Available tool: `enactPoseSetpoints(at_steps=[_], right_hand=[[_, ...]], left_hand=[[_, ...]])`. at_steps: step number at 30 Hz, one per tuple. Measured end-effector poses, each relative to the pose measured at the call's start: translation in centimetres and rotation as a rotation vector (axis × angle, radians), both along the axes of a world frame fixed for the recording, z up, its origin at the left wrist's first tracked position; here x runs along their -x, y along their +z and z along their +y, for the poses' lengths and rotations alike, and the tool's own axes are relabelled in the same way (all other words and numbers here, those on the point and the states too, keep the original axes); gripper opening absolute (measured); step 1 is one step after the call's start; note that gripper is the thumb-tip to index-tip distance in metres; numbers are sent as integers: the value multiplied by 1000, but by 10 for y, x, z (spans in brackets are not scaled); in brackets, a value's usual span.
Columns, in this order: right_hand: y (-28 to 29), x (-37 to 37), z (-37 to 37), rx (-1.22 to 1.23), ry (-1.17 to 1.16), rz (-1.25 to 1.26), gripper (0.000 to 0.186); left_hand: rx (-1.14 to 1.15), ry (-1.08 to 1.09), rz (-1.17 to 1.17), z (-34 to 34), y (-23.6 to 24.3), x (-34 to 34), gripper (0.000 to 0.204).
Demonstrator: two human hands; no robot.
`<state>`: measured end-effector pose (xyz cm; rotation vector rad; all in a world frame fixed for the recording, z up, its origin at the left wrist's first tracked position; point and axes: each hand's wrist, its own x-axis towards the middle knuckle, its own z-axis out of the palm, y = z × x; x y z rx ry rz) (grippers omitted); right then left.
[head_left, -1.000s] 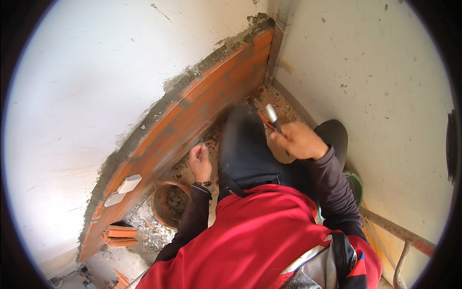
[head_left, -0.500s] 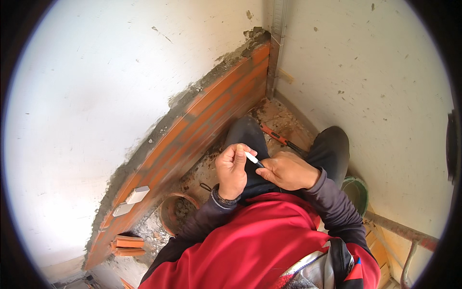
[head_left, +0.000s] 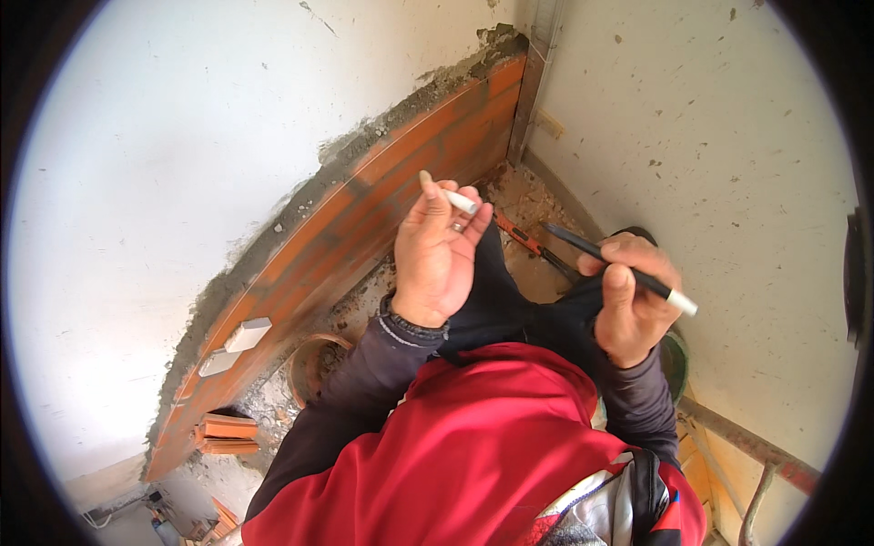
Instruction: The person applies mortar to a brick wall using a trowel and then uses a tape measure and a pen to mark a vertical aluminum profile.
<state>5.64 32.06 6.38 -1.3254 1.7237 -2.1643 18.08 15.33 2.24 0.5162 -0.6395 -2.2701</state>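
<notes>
My left hand (head_left: 435, 266) is raised palm up. Between its thumb and fingers it pinches a small white marker cap (head_left: 461, 201). To the right, my right hand (head_left: 635, 314) grips a black marker (head_left: 583, 243) between thumb and fingers. The marker slants, its dark end pointing up and left toward the cap and its white end (head_left: 681, 301) sticking out lower right. Cap and marker are apart. Both hands are above my dark-trousered legs (head_left: 510, 305).
A low brick wall (head_left: 382, 196) with a mortar top runs along the left white wall. White blocks (head_left: 246, 335) lean on it. Loose bricks (head_left: 226, 428), a round orange tub (head_left: 309, 364), an orange-and-black tool (head_left: 519, 235), a green bucket (head_left: 675, 364) and a metal frame (head_left: 756, 446) surround me.
The cap has come off the marker. My hands have moved apart, the right one going right with the marker and turning over, the left one rising slightly with the cap.
</notes>
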Motion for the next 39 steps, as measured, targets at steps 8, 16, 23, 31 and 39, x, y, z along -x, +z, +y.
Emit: enactPoseSetpoints(at_steps=[8,16,23,31,39], right_hand=[[-1,-9,-17,-21,26,193,11],[-12,-7,-25,25,29,374,16],[-25,-4,-28,-1,-5,434,17],[-6,18,-17,122,-134,328,25],[140,-12,77,276,29,433,22]], left_hand=[[-59,-108,13,22,12,14,24],[-103,-109,19,40,4,18,25],[-139,-125,57,49,-8,25,26],[-61,-299,-141,60,0,59,33],[-17,-316,-329,30,-46,47,38]])
